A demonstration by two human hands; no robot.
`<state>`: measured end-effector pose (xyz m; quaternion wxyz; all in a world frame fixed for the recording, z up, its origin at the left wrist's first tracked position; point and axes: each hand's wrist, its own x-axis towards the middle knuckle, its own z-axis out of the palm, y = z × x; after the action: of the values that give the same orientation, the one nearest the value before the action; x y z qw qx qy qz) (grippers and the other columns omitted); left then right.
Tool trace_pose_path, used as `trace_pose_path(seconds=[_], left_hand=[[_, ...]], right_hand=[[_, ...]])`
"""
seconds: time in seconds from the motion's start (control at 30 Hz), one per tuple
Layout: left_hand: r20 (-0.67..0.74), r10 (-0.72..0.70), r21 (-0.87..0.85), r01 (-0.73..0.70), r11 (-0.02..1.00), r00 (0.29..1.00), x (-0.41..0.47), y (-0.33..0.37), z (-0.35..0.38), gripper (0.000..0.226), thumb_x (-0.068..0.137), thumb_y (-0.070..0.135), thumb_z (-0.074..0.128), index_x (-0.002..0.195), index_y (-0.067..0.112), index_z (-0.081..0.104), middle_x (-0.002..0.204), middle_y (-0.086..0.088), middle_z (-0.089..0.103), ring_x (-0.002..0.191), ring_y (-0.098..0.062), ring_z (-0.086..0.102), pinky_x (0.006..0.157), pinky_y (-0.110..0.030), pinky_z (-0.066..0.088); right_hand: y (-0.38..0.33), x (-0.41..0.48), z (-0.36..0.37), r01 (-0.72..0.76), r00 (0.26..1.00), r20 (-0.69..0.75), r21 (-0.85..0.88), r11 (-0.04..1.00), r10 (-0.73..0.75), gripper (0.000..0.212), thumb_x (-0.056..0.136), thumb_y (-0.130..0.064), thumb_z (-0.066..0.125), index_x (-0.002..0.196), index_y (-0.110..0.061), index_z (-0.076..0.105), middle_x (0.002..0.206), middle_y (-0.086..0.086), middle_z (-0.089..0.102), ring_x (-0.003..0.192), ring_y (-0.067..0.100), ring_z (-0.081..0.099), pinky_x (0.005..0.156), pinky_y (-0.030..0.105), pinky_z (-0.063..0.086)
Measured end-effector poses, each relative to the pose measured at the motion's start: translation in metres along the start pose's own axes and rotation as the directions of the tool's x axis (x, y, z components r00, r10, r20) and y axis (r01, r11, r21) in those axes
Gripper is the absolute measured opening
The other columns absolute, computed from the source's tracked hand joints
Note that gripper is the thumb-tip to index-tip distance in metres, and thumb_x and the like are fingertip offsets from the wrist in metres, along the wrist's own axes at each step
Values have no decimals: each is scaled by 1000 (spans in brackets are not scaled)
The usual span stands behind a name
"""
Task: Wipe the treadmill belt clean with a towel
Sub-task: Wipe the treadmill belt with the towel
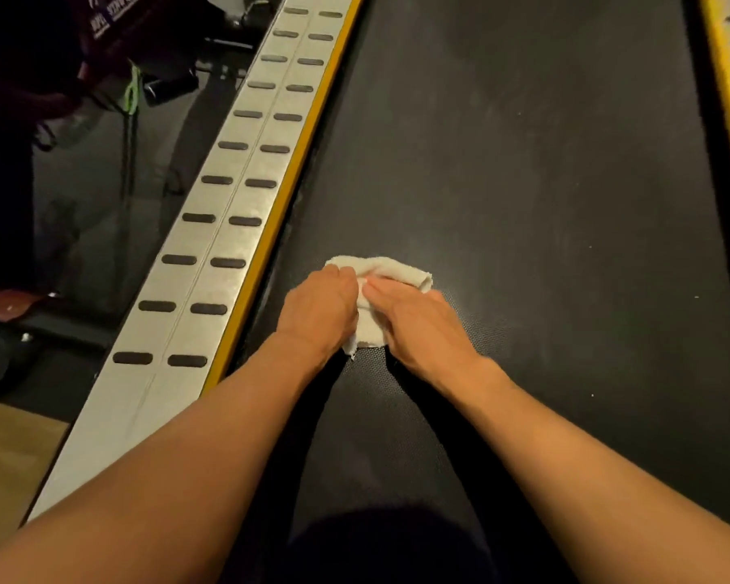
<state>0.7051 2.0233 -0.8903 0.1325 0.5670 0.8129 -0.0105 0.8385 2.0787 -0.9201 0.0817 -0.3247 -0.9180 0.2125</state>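
Under both hands, near the left margin of the treadmill belt [523, 183], lies the towel [401, 271], a small white cloth folded into a thick pad and flat on the belt surface.

Hand state:
- Left hand [319, 305]: fingers curled over the near-left part of the towel, gripping it.
- Right hand [414, 318]: fingers extended and laid flat across the towel, pressing it down; it does not clutch the cloth.

Position: the pad sits just right of the yellow strip [279, 229] that borders the silver side rail [211, 229], which runs past the left hand.

Progress, as judged from the surface:
- Just right of the right hand and toward the person, the woven texture of the belt reads clearly, which suggests this patch has been wiped. Lighting may account for part of the effect.
- Beyond the hands and far out to the right, the belt carries a pale dusty haze and scattered white specks [590, 247].

Assessment: the task appears to be at an early stage. Most of the belt's length and its whole right half remain to be covered.
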Motion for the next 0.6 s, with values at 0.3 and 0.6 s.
trace_pose_path(seconds=[0.3,0.6], left_hand=[[-17,93,-22,-93,995,996,-2,34,3,26,91,33,50,106,11,49,107,-8,53,97,-25,54,70,-35,41],[13,63,-21,-63,998,998,8,56,-3,28,86,11,59,110,5,48,112,-12,52,104,-31,54,70,-38,41]], right_hand=[[15,-14,-9,-99,995,-33,-19,995,98,27,95,-22,38,101,-24,64,108,-4,65,104,17,57,89,35,48],[29,-3,-23,-147,989,25,-68,987,149,40,95,-8,46,133,-13,58,138,5,55,130,26,48,105,41,38]])
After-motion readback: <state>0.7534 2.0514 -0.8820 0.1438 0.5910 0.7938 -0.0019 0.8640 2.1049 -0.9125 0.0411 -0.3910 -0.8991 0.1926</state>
